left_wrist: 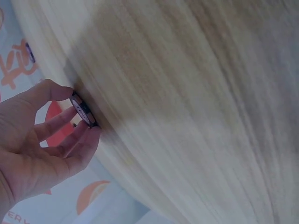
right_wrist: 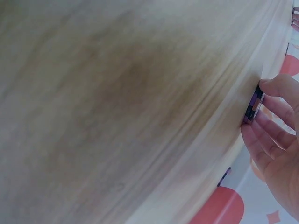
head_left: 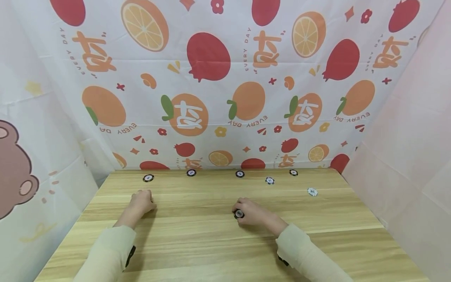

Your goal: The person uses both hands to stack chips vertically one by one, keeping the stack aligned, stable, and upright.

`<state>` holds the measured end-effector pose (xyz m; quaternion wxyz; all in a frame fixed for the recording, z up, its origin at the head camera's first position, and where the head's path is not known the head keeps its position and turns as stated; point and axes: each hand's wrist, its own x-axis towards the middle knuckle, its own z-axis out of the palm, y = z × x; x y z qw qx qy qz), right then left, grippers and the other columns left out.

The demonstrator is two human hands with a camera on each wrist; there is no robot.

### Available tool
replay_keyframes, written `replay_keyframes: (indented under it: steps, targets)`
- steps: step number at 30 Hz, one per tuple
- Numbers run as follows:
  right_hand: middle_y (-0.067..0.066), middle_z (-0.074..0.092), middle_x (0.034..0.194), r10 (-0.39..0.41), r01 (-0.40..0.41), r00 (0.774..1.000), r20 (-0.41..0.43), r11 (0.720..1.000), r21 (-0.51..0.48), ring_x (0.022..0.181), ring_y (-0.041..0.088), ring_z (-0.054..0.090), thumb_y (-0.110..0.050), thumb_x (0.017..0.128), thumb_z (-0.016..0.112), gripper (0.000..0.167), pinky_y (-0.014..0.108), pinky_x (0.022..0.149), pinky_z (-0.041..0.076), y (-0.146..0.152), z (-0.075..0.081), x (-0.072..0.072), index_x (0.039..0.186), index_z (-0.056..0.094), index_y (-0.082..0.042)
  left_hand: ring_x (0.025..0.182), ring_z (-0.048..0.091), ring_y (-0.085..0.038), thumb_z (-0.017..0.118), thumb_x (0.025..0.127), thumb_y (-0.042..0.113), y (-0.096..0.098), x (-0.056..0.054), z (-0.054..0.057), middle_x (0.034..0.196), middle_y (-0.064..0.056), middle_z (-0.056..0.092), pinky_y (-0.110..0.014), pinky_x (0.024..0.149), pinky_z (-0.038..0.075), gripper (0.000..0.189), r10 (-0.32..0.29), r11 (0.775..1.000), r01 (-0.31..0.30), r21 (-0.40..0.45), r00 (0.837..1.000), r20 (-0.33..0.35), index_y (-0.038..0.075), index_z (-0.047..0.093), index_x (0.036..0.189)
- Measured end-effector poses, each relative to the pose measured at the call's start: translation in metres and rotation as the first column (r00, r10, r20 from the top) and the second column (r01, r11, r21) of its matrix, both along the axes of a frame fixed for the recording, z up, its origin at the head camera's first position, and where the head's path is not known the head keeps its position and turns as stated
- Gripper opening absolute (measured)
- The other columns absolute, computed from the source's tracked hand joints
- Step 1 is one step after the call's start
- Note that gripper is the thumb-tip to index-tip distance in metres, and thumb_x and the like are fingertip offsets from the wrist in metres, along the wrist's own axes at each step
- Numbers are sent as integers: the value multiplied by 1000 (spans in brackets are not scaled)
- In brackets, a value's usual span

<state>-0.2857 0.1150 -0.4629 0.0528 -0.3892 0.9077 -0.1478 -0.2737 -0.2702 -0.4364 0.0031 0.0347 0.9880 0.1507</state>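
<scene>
My left hand (head_left: 142, 201) is over the left part of the table. In the left wrist view its thumb and fingertips pinch a dark poker chip (left_wrist: 83, 110) by the edges, close to the wood; the head view hides this chip behind the hand. Right of centre, my right hand (head_left: 251, 212) holds a black poker chip (head_left: 239, 213) with a pale middle. Seen edge-on in the right wrist view, what it grips (right_wrist: 253, 105) shows dark, purple and orange edge marks and may be more than one chip; I cannot tell.
Along the far edge of the wooden table (head_left: 197, 243) lie black chips, including one at far left (head_left: 148, 178) and one at centre (head_left: 240, 174). A blue-grey chip (head_left: 269, 180) and a pale chip (head_left: 312, 191) lie to the right. A fruit-print cloth (head_left: 218, 145) hangs behind.
</scene>
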Motion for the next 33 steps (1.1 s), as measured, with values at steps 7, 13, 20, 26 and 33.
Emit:
replay_keyframes:
  steps: [7,13,20,26,33]
  targets:
    - [0,52,101,-6,6,1000,8,1000,-4,90,10,49,-11,78,67,31,22,77,44,0,1,0,108,63,-10,72,48,-31,72,72,10,4,2,2,70,-12,51,-49,76,38,22,10,1000,-10,28,1000,15,-5,56,68]
    - [-1,52,100,-8,8,1000,0,1000,3,91,10,50,-13,79,67,29,22,77,44,0,2,0,108,63,-11,63,43,-24,71,73,12,11,1,4,62,-9,46,-41,67,38,26,18,999,-19,45,1000,25,1,55,55]
    - [-1,52,100,-11,11,1000,-12,1000,12,91,10,50,-14,79,68,29,22,77,44,0,3,1,108,63,-11,52,41,-20,74,70,14,9,-5,-1,47,0,43,-41,65,37,35,-10,999,10,43,1000,9,8,48,47]
    - [0,53,101,-2,3,1000,-19,1000,10,92,11,50,-13,79,68,29,22,78,45,0,2,2,108,63,-11,59,45,-23,73,69,13,6,-9,-7,60,-6,50,-44,69,38,24,-40,999,41,36,999,-27,4,54,58]
    - [0,53,102,-3,3,1000,-22,1000,8,92,11,50,-14,80,67,29,23,78,45,0,3,3,109,63,-11,67,47,-27,69,70,8,18,2,-2,68,-8,51,-44,67,40,16,-50,998,52,35,997,-60,2,55,66]
